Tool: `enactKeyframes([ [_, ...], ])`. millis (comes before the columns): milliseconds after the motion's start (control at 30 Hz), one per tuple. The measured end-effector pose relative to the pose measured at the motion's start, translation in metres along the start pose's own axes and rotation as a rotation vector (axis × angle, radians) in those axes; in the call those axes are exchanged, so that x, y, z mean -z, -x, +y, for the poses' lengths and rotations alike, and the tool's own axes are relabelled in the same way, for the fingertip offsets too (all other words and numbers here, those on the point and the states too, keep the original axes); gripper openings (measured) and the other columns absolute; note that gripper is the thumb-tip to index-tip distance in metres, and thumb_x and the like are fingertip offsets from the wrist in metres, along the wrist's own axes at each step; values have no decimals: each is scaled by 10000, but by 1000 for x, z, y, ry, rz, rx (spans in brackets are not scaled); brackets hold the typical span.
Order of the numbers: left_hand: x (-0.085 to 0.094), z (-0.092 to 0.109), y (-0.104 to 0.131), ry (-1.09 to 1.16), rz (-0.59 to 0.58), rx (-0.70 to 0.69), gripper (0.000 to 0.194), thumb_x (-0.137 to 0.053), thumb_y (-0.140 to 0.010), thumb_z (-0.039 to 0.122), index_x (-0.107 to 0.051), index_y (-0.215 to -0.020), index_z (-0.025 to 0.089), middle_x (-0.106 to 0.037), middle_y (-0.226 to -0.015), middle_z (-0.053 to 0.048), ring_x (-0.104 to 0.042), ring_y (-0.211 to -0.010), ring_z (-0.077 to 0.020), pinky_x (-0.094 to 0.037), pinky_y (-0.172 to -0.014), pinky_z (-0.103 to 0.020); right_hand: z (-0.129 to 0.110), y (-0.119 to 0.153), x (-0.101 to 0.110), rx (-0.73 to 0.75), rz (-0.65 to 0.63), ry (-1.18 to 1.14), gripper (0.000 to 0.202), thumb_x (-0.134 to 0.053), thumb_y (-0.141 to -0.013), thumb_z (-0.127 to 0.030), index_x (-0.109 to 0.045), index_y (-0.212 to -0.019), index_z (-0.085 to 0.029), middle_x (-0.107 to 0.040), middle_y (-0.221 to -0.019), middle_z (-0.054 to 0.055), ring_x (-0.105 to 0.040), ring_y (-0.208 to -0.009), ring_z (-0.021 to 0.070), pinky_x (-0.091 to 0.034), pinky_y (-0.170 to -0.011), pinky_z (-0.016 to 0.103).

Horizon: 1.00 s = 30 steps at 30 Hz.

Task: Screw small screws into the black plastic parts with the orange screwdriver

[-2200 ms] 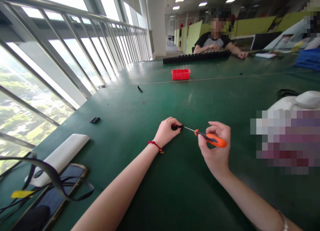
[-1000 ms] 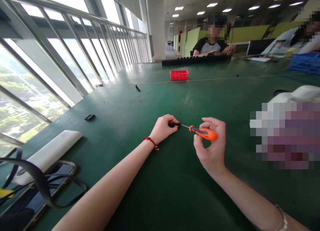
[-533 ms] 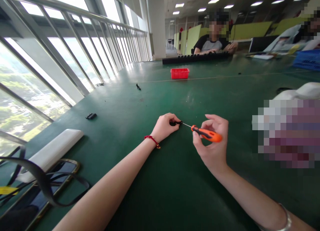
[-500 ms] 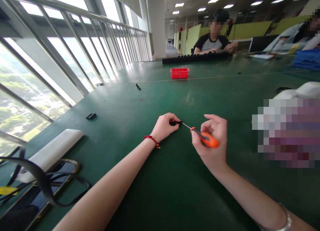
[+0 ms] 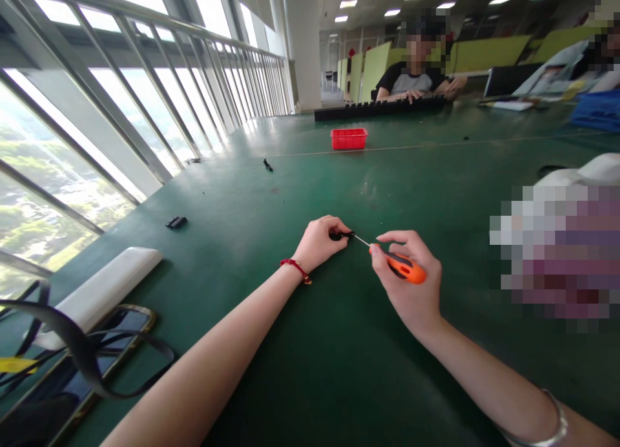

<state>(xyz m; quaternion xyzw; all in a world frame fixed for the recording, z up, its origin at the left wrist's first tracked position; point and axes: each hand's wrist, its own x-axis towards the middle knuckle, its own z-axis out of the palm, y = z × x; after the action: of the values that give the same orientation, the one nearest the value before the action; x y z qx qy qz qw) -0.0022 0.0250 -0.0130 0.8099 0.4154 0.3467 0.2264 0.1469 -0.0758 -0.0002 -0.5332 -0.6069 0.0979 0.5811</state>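
Note:
My left hand [image 5: 323, 240] pinches a small black part [image 5: 339, 236] low over the green table [image 5: 290, 369]; the fingers cover much of it, so its kind stays unclear. An orange and black screwdriver [image 5: 411, 270] lies in my right hand [image 5: 416, 292], with thumb and fingers closed on the handle. Its thin metal shaft points left, and the tip meets the right end of the black part. Whether the tip sits in a screw is too small to make out.
Ahead stands a red bin [image 5: 349, 139]. Small black pieces lie at left [image 5: 176, 222] and farther back [image 5: 268, 165]. A white power bank-like block [image 5: 106, 292], a phone [image 5: 121, 324] and a black strap [image 5: 87, 350] lie near left. Across the table sits a person [image 5: 411, 79] behind a long black rack [image 5: 378, 109].
The fingers of my right hand have shifted around the screwdriver handle, which has turned a little. My left hand stays on the black part. The person opposite has moved a hand.

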Motion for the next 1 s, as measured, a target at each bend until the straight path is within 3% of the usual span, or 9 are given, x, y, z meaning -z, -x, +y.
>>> enactKeyframes([
  [67, 0, 0, 0, 1, -2, -1, 129, -602, -691, 122, -684, -785, 157, -672, -821, -22, -614, -748, -131, -504, -718, -247, 0, 0, 0, 13, 16, -26, 137, -604, -769, -272, -540, -875, -215, -446, -546, -71, -442, -481, 110, -422, -551, 266],
  [200, 0, 1, 0, 0, 0, 0, 128, -602, -689, 115, -684, -780, 149, -674, -813, -23, -615, -739, -128, -502, -716, -244, 1, -2, -1, 57, 106, -108, 360, -621, -724, -215, -476, -1053, -204, -494, -752, -27, -518, -602, 126, -471, -626, 294],
  [267, 0, 2, 0, -2, 1, 0, 126, -602, -688, 114, -684, -776, 151, -675, -814, -21, -613, -738, -128, -500, -717, -245, 0, -2, 0, 28, 89, -84, 372, -633, -723, -241, -472, -1057, -203, -476, -685, -46, -495, -569, 128, -464, -617, 300],
  [400, 0, 2, 0, -1, 6, 0, 125, -597, -691, 117, -682, -776, 151, -676, -813, -20, -611, -739, -128, -500, -717, -246, 1, 1, 0, -37, -10, -23, 155, -606, -777, -303, -540, -885, -214, -400, -486, -85, -413, -459, 117, -426, -564, 288],
  [567, 0, 1, 0, 1, -3, 9, 129, -600, -686, 113, -682, -777, 153, -678, -822, -21, -617, -754, -135, -503, -722, -250, 3, -1, 0, 41, 104, -113, 372, -630, -725, -235, -474, -1062, -213, -504, -779, -16, -530, -631, 139, -473, -622, 308],
  [633, 0, 1, 0, 3, -3, 7, 127, -599, -690, 117, -682, -779, 153, -678, -824, -22, -617, -752, -135, -504, -723, -252, 3, -1, 0, 30, 102, -96, 393, -640, -718, -247, -465, -1068, -212, -492, -731, -32, -513, -605, 138, -470, -628, 316],
  [767, 0, 1, 0, 1, 0, 3, 127, -599, -695, 123, -684, -784, 156, -678, -821, -21, -617, -751, -134, -506, -726, -253, 1, 0, 1, -24, 28, -12, 176, -608, -771, -286, -532, -913, -218, -408, -506, -82, -428, -494, 124, -437, -601, 304],
  [933, 1, 0, 0, 9, -8, 15, 127, -608, -696, 124, -686, -790, 156, -680, -827, -26, -625, -760, -140, -511, -737, -260, 3, -1, 0, 38, 103, -122, 359, -628, -726, -237, -478, -1052, -214, -510, -781, -12, -533, -649, 142, -479, -638, 315],
  [1000, 1, 1, 1, 17, -5, 18, 119, -611, -701, 126, -687, -788, 155, -684, -836, -28, -629, -771, -142, -511, -745, -261, 3, -2, 1, 17, 86, -112, 350, -624, -735, -244, -476, -1051, -209, -492, -705, -35, -509, -595, 134, -469, -613, 307],
])
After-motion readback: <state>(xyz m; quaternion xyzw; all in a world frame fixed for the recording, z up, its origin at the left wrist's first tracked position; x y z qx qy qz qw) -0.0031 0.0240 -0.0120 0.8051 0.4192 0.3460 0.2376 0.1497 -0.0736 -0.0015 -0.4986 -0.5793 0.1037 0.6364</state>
